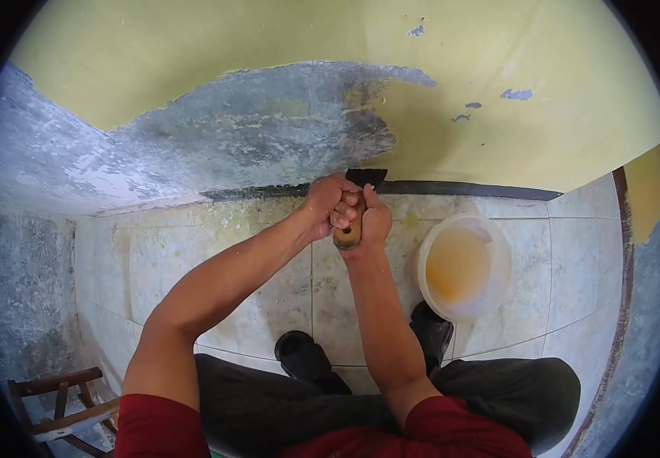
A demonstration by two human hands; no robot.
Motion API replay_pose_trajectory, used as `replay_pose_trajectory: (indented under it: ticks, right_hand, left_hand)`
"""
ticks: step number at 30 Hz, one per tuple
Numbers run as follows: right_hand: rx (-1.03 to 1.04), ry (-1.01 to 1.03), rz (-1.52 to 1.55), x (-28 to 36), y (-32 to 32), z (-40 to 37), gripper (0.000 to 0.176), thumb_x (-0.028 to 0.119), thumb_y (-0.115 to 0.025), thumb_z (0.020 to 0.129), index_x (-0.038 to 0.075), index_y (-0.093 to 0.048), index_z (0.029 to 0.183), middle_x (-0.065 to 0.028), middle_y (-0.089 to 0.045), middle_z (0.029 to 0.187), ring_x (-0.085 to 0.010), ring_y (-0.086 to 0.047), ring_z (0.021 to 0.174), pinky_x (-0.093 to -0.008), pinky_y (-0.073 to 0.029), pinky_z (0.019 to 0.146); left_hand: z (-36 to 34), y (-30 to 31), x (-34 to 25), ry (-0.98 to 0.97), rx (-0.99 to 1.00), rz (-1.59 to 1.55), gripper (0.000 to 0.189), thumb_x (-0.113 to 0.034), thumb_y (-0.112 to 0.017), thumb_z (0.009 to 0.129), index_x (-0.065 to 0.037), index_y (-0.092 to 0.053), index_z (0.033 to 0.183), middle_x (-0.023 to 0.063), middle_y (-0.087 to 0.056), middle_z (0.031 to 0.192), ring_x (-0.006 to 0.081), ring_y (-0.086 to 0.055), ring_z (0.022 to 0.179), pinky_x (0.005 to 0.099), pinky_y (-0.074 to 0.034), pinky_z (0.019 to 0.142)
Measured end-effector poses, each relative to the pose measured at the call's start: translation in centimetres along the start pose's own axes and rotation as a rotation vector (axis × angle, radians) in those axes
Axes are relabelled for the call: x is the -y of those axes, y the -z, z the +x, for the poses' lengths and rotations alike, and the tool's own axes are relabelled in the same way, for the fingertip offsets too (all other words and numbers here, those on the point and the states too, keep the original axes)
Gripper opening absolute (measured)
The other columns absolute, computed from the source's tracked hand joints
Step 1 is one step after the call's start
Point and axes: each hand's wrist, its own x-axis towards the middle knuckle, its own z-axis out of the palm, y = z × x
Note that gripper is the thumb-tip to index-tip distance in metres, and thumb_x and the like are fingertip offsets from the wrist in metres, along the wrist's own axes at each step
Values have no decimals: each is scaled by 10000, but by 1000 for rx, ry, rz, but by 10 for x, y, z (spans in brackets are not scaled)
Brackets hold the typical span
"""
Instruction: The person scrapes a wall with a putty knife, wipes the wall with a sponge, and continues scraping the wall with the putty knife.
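Note:
Both my hands are wrapped round the wooden handle of a paint scraper point(366, 177) with a dark, wide blade. My left hand point(331, 204) grips from the left side, its fingers curled over the handle. From the right, my right hand point(375, 220) closes on the same handle, whose rounded end sticks out below. The blade's edge is at the low part of the yellow wall point(482, 145), just above the dark strip along the floor. Left of the blade, the paint is gone and a grey patch point(253, 122) shows.
A translucent bucket point(463, 267) with cloudy yellowish liquid stands on the tiled floor point(261, 267), right of my hands. Paint flakes lie along the wall's foot. My dark shoes point(303, 359) are below. A wooden stool or ladder point(70, 420) is at the lower left.

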Motion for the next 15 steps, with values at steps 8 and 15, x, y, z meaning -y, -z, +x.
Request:
replay_pose_trajectory:
  ticks: [8,15]
  right_hand:
    - [-52,-101,142,4,-4,13,323,289,-335,958,32,-477,821,-20,-449,649,-114,-404,468,-252,-357,407]
    - [-66,-49,24,6,-2,8,313,280,-344,956,34,-473,811,-19,-454,639,-118,-397,461,-260,-361,408]
  left_hand:
    - [1,-6,-7,-50,-122,-25,159,-179,-516,832,-30,-504,776,77,-513,612,178,-514,409,268,-395,309]
    - [-4,-13,-3,-55,-141,-23,189,-168,-522,822,-12,-514,716,98,-522,582,174,-500,392,254,-397,317]
